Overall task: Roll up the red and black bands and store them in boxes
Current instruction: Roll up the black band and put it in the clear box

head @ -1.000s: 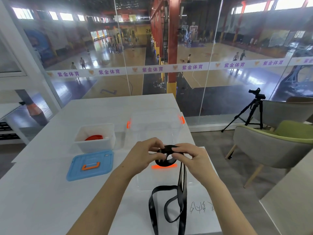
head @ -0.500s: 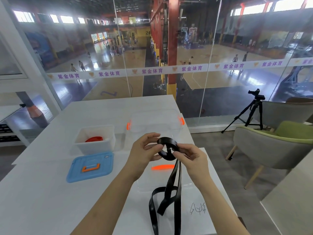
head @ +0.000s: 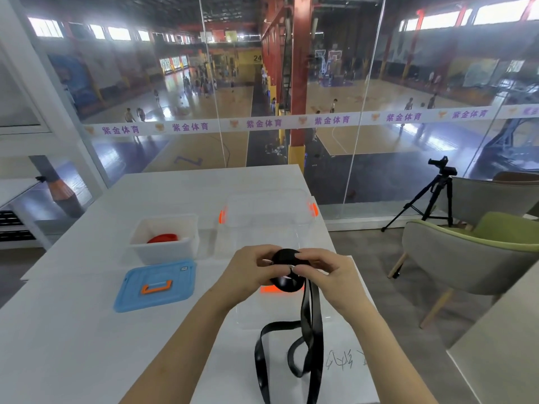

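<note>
A black band [head: 310, 310] is partly wound into a roll held above the table. My left hand [head: 248, 272] grips the roll from the left and my right hand [head: 326, 272] pinches it from the right. The loose tail hangs down and loops over the table near its front edge. A rolled red band [head: 163, 238] lies inside a small white box [head: 163, 252] at the left. A clear box with orange latches [head: 268, 211] stands behind my hands. Its clear lid [head: 280, 310], with an orange handle, lies under my hands.
A blue lid with an orange handle [head: 154, 285] lies in front of the white box. The white table [head: 73, 330] ends at a glass wall. To the right stand a green-grey chair [head: 472, 258] and a black tripod [head: 431, 196].
The roll has grown thicker as both hands turned it. The hanging tail has shortened and its loops have shifted.
</note>
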Tool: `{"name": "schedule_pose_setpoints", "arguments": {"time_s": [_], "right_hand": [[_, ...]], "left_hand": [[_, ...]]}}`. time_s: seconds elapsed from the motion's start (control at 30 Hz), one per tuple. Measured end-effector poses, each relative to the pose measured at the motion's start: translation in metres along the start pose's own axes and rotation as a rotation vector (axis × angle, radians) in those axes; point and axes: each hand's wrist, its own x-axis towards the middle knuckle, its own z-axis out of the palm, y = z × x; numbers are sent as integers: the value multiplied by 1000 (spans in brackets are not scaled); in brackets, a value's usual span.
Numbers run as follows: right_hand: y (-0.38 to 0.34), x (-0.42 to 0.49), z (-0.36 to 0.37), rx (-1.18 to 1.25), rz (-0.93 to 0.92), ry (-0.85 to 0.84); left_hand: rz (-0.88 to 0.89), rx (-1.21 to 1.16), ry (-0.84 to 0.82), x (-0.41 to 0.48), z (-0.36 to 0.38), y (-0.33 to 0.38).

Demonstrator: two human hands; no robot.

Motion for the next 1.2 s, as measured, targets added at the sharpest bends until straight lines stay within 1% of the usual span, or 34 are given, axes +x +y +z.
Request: {"name": "schedule_pose_setpoints", "arguments": {"time_s": [0.13,0.2,0.27,0.37,0.5,0.6,0.67,0.77,0.9,0.97,1.03,1.1,1.2], "right_hand": [[5,-3,1,138,41,17],[6,-4,0,161,47,56],[7,-5,0,147,49,96],[8,-6,1,102,43,125],[8,-5,-4,-3,2,56],[8,-4,-5,-87,-54,22],[6,-4,-5,-81,-52,17],[4,-4,-2,15,-3,13],[4,-5,-1,103,5,66],[3,-6,0,123,12,95],[3,-5,0,100,12,128],[4,-4,-2,64,17,144],[2,-4,-9,-26,18,100]], "left_hand": [[8,-128,81,-3,3,2],[4,-182,110,-3,4,2],[-16,-188,92,-3,4,0],[-36,-96,27,-2,-3,-4],[-6,93,-3,-2,-8,-2],[12,130,-50,-2,-7,0],[17,78,-41,-3,-7,2],[41,-54,16,-5,-6,5],[35,-265,152,-5,-4,4],[37,-286,155,-4,-5,3],[14,-242,106,-4,-7,0],[-4,-132,49,-2,-11,-5],[4,40,34,-1,-16,-9]]}}
